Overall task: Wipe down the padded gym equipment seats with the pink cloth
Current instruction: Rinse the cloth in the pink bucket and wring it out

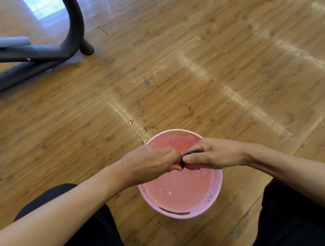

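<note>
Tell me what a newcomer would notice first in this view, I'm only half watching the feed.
The eye goes first to the pink basin on the wooden floor at bottom centre, with water in it. Right above it the left hand and right hand together grip the pink cloth, bunched between them as if being wrung. Beyond the basin's far rim lie water drops, and a dark equipment frame stands at upper left.

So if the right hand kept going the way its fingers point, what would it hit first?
Most likely the left hand: the right hand points straight at it, both gripping the pink cloth over the basin.
</note>
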The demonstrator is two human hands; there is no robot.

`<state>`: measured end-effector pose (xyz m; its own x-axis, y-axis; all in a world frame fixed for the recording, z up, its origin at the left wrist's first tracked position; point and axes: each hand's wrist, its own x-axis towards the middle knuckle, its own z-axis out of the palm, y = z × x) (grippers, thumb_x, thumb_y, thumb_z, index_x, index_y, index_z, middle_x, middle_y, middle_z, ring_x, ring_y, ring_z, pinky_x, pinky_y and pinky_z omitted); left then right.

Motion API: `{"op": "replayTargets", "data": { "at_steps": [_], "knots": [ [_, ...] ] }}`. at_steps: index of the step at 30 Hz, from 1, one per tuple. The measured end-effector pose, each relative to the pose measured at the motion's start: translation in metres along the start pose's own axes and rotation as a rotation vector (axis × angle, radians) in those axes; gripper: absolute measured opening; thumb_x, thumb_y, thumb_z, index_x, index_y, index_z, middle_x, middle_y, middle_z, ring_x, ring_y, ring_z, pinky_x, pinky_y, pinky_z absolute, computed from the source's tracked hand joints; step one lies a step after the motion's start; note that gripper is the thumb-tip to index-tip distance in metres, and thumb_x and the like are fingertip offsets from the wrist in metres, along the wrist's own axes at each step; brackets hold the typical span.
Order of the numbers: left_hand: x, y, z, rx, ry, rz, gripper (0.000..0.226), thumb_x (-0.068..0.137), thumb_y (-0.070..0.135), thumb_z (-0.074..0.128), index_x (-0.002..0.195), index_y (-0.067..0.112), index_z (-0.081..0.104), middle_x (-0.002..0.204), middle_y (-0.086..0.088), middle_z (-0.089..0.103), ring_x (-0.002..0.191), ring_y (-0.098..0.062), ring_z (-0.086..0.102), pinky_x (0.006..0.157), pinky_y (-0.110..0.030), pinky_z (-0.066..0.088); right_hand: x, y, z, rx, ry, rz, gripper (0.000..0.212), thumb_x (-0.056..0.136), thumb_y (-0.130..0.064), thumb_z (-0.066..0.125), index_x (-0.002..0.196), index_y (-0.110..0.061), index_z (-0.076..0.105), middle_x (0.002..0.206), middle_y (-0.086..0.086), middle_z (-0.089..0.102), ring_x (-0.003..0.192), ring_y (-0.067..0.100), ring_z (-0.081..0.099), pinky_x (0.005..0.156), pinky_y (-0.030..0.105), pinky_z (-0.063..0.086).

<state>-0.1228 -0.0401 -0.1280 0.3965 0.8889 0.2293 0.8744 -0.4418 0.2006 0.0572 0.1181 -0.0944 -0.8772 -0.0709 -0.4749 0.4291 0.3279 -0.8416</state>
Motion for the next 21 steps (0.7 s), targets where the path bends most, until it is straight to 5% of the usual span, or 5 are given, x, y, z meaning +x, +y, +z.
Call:
{"op": "replayTargets", "data": {
  "at_steps": [5, 8, 14, 18, 21],
  "knots": [
    [0.001, -0.002, 0.006, -0.331, -0.008, -0.388, 0.021, 0.106, 0.051, 0.049, 0.090, 0.037, 0.049, 0.075, 0.025, 0.047, 0.064, 0.001, 0.046, 0.061, -0.020, 0.037, 0.006, 0.010, 0.005, -0.149, 0.353, 0.002, 0.011, 0.097, -0.032, 0.067, 0.106, -0.027, 0.069, 0.091, -0.012, 0.071, 0.084, 0.004, 0.064, 0.077, 0.031, 0.052],
    [0.014, 0.001, -0.001, -0.684, 0.073, -0.630, 0.025, 0.096, 0.029, 0.076, 0.091, 0.042, 0.056, 0.083, 0.013, 0.067, 0.076, -0.005, 0.065, 0.072, -0.032, 0.056, 0.004, 0.005, -0.004, -0.059, 0.585, -0.048, 0.037, 0.080, -0.020, 0.084, 0.112, -0.026, 0.066, 0.090, -0.008, 0.071, 0.082, 0.002, 0.065, 0.076, 0.030, 0.052],
    [0.042, 0.010, -0.009, -1.048, 0.342, -0.832, 0.005, 0.105, 0.014, 0.062, 0.099, 0.015, 0.063, 0.079, 0.006, 0.070, 0.071, -0.011, 0.064, 0.069, -0.029, 0.049, 0.006, -0.024, -0.015, 0.374, 0.845, -0.135, 0.023, 0.077, 0.000, 0.079, 0.097, -0.008, 0.073, 0.092, 0.025, 0.067, 0.077, 0.020, 0.060, 0.073, 0.035, 0.051],
    [0.050, 0.004, -0.018, -0.992, 0.469, -0.875, 0.017, 0.107, 0.011, 0.055, 0.104, 0.001, 0.069, 0.096, -0.007, 0.062, 0.079, -0.006, 0.062, 0.074, -0.022, 0.050, 0.011, -0.028, -0.017, 0.437, 0.889, -0.119, 0.046, 0.085, 0.003, 0.073, 0.125, -0.018, 0.066, 0.096, 0.018, 0.073, 0.091, 0.021, 0.070, 0.087, 0.040, 0.057],
    [0.049, -0.002, -0.021, -1.157, 0.550, -0.944, 0.040, 0.106, 0.030, 0.055, 0.119, -0.007, 0.062, 0.101, -0.014, 0.067, 0.093, -0.020, 0.066, 0.092, -0.043, 0.055, 0.007, -0.027, -0.024, 0.444, 0.862, -0.139, 0.044, 0.090, 0.004, 0.067, 0.129, -0.015, 0.062, 0.087, 0.004, 0.075, 0.082, 0.015, 0.071, 0.076, 0.030, 0.056]
  ]
}}
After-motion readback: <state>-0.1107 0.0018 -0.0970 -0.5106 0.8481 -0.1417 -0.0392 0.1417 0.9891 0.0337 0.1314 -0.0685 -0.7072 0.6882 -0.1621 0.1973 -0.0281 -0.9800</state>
